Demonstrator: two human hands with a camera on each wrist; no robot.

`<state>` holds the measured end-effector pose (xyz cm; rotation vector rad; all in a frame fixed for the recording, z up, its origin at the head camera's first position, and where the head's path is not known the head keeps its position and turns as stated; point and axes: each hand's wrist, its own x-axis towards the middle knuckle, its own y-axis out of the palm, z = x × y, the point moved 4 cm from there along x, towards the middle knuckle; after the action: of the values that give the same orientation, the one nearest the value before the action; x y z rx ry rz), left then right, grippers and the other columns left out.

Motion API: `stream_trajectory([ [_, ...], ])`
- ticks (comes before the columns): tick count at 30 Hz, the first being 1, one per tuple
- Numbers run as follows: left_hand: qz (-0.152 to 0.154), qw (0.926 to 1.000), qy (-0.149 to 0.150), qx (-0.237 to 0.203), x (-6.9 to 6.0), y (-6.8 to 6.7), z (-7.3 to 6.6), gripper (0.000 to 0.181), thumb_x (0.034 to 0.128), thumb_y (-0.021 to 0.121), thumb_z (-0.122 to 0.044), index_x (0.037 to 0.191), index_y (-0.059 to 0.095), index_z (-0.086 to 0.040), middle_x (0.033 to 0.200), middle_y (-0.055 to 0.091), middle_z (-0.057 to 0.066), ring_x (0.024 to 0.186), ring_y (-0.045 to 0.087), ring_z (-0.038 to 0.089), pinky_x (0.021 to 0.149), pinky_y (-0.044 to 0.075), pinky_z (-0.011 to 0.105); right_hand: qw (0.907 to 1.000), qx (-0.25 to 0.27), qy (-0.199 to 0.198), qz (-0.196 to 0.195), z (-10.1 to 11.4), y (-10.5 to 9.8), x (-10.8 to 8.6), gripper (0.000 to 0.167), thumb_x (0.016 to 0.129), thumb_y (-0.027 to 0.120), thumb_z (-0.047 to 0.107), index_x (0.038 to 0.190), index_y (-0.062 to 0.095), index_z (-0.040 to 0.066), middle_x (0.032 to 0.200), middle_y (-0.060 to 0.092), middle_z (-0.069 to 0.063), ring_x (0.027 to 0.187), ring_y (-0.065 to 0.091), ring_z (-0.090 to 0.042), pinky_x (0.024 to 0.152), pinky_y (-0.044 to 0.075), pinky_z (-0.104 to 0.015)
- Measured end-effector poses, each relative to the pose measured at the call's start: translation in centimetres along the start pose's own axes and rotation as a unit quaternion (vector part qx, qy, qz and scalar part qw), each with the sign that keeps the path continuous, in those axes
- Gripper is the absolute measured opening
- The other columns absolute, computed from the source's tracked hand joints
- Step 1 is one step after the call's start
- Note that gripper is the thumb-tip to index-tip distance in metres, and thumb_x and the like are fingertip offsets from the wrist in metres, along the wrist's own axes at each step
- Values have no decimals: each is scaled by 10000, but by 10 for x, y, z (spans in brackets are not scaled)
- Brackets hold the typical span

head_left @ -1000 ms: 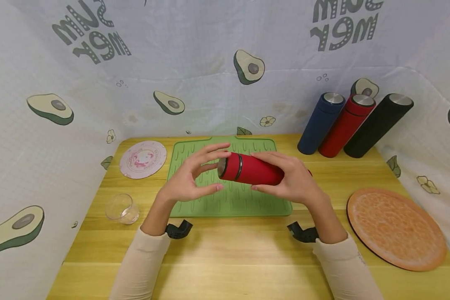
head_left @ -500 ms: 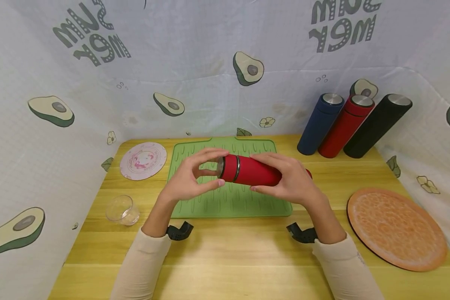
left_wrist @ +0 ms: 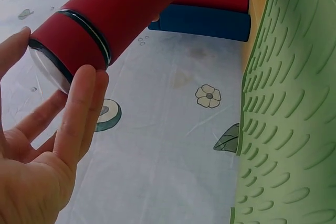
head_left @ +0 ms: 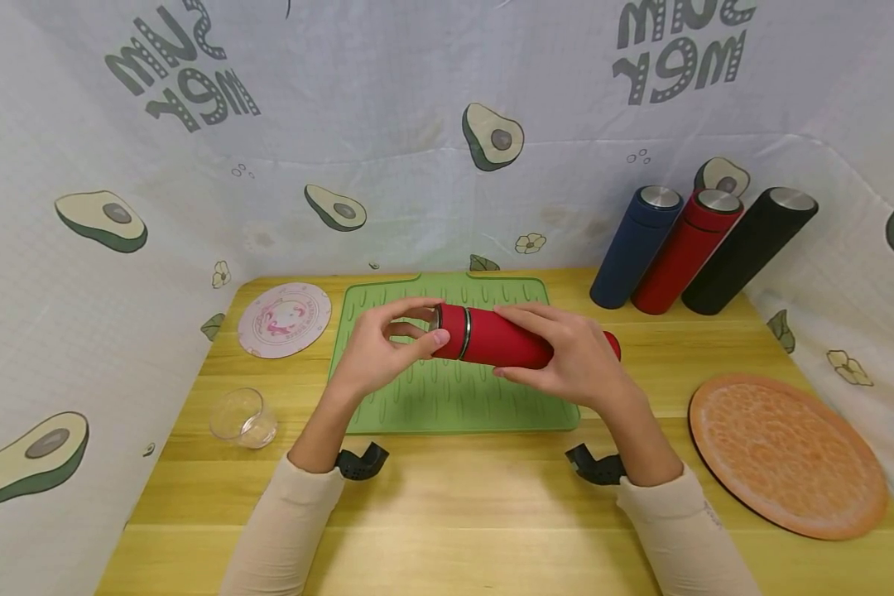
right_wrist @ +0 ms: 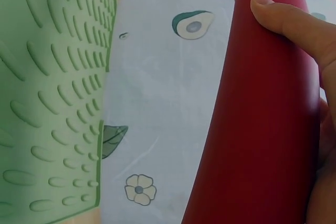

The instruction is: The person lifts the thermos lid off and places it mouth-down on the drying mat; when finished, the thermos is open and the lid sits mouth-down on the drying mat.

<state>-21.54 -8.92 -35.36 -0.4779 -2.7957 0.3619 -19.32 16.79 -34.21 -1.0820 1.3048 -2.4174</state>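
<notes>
- Red flask [head_left: 507, 341], tilted above green mat [head_left: 447, 406], cap [head_left: 454, 326] toward nine o'clock
- Left hand [head_left: 378, 358] pinches cap between thumb and fingers
- Right hand [head_left: 579, 354] curls round flask
- Blue bottle [head_left: 633, 252] at two o'clock

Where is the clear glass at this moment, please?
In the head view, the clear glass sits on the left side of the table, just below the round pink mat and left of the green mat.

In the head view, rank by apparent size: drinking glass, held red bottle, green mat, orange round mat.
1. Green mat
2. Orange round mat
3. Held red bottle, partly covered
4. Drinking glass
</notes>
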Motion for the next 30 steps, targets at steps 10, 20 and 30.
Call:
stream_trajectory([
  [10, 768, 9926, 909, -238, 0, -1, -4, 825, 833, 882, -324, 1548, 472, -273, 1549, 495, -42, 1337, 589, 230, 887, 638, 381, 9991, 423, 98, 23, -3, -1, -1, 768, 695, 972, 343, 1385, 666, 201, 1303, 697, -60, 1072, 714, -249, 760, 642, -398],
  [20, 1445, 9739, 1703, -408, -3, 1, -12, 797, 760, 887, 33, 1476, 561, -100, 1623, 403, 24, 1472, 420, 216, 1043, 568, 427, 9963, 826, 36, 212, -4, -2, -3, 750, 689, 980, 284, 1369, 673, 206, 1271, 701, -32, 1043, 693, -199, 747, 630, -367],
  [30, 1630, 9686, 1799, -545, -3, 5, -12, 592, 850, 795, 67, 1408, 608, -6, 1580, 447, 77, 1429, 466, 245, 979, 605, 433, 9961, 842, 62, 274, -4, -2, -3, 741, 699, 973, 297, 1371, 672, 205, 1273, 702, -36, 1040, 692, -194, 746, 630, -366],
])
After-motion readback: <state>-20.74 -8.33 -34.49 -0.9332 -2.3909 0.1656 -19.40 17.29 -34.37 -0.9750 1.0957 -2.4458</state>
